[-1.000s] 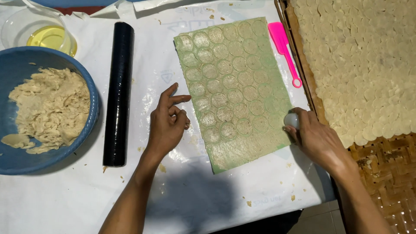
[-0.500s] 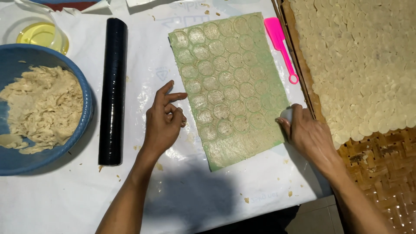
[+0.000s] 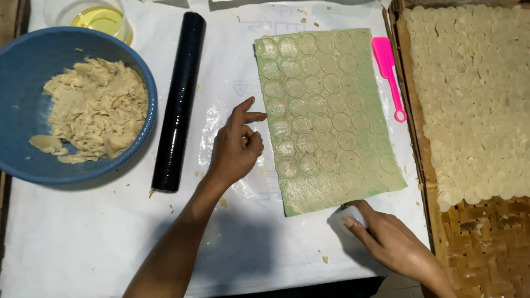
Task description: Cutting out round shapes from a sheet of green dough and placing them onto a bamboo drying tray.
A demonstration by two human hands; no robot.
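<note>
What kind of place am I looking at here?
Probably a small home-style cracker-making workspace: a rolled dough sheet stamped with circles, a woven bamboo tray covered with cut rounds, and a blue bowl of dough beside a black rolling pin.

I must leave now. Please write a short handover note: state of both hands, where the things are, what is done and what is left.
Left hand: open, fingertips at the left edge of the dough sheet.
Right hand: holds a small round cutter at the sheet's bottom edge.
Done: circles pressed over most of the sheet; many discs lie on the woven tray.
Left: the bottom strip is uncut; more dough sits in the blue bowl. Rolling pin lies beside the bowl.
</note>
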